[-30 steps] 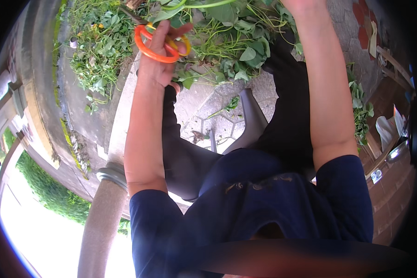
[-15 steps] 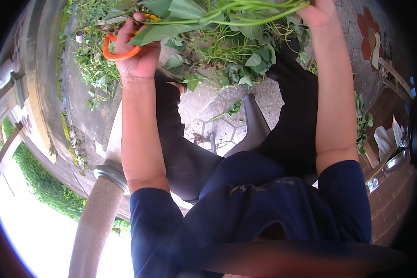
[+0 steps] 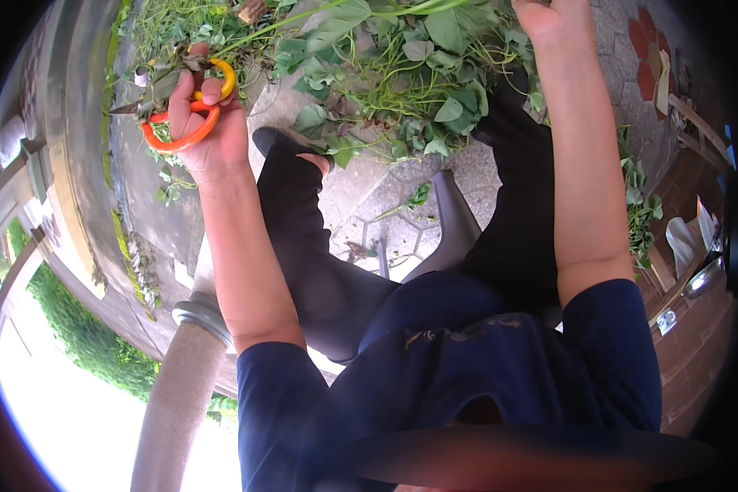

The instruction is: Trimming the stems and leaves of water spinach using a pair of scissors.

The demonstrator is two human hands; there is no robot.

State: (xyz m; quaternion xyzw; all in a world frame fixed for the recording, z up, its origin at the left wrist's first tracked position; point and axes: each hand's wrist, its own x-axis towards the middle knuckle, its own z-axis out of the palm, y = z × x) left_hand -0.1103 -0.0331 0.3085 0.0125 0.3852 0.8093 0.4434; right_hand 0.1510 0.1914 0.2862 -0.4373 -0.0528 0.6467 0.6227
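Observation:
My left hand (image 3: pixel 209 127) is closed round a pair of scissors (image 3: pixel 180 139) with an orange and a yellow handle loop. Their dark blades point left, partly covered by limp, dull leaves (image 3: pixel 162 88) caught at my fingers. At the top edge my right hand (image 3: pixel 549 23) is closed, its fingertips cut off by the picture's rim. Green leafy vine stems (image 3: pixel 422 10) stretch across the top toward that hand. Below them spreads a heap of cut vines and leaves (image 3: pixel 410 90) on the paving, between and beyond my feet.
More loose greenery (image 3: pixel 189 29) lies at the far left beside a mossy kerb (image 3: pixel 119 238). A grey round column (image 3: pixel 176 385) rises near my left arm. Grey plastic seat legs (image 3: pixel 453 217) stand between my knees. Tools and wood pieces (image 3: pixel 697 139) lie on brown tiles at right.
My left hand has moved left and slightly down with the scissors, away from the vine stems. The stems have shifted up, partly out of view. My right hand has risen slightly.

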